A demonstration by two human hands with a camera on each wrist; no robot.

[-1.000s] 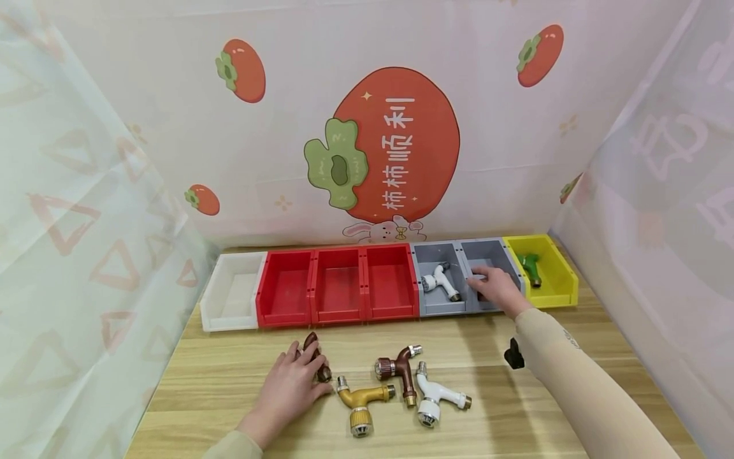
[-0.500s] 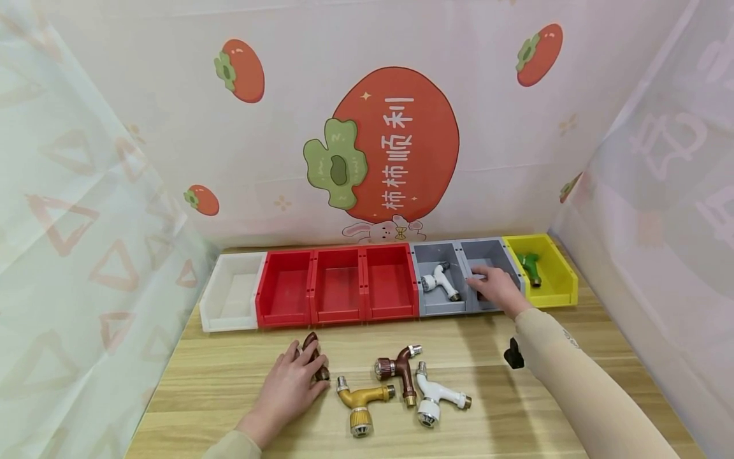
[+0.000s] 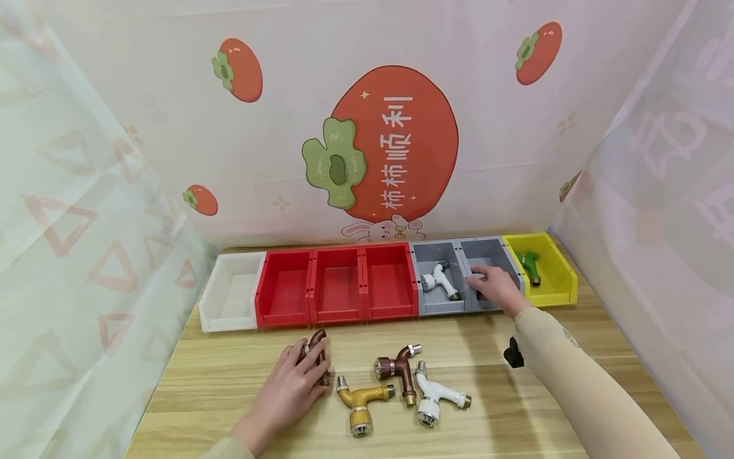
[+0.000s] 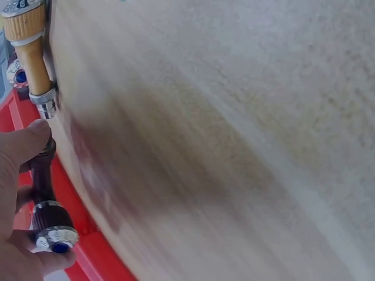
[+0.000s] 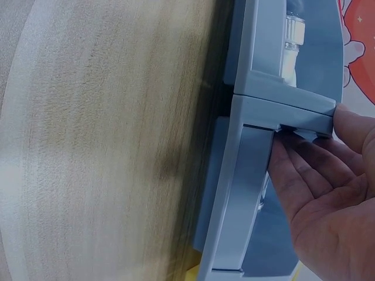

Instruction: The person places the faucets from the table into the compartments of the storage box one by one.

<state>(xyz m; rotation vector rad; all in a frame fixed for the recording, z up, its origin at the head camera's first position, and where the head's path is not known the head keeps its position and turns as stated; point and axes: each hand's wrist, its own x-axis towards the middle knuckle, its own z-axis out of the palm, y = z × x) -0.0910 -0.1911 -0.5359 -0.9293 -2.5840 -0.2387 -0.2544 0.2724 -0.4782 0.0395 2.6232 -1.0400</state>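
My left hand [image 3: 287, 386] grips a dark brown faucet [image 3: 320, 339] low over the table. In the left wrist view, the thumb lies at one end of this brown faucet [image 4: 43, 178] and fingers reach behind its knob. My right hand [image 3: 496, 287] pinches the shared wall of two grey bins [image 5: 287, 108], thumb on one side and fingers inside the right one. A white faucet [image 3: 439, 282] lies in the left grey bin. On the table, right of my left hand, are a yellow faucet [image 3: 361, 398], another brown faucet [image 3: 404, 373] and a white faucet [image 3: 436, 395].
A row of bins lines the back of the table: a white bin [image 3: 229, 323], several red bins [image 3: 287, 320], the grey ones and a yellow bin [image 3: 559, 298] with a green faucet [image 3: 530, 268]. A small black object [image 3: 513, 354] shows beside the right sleeve. Printed cloth hangs behind.
The brown faucet has turned in my left hand, its upper end swinging right and its knob coming more into view. My right hand stays in place at the grey bins.
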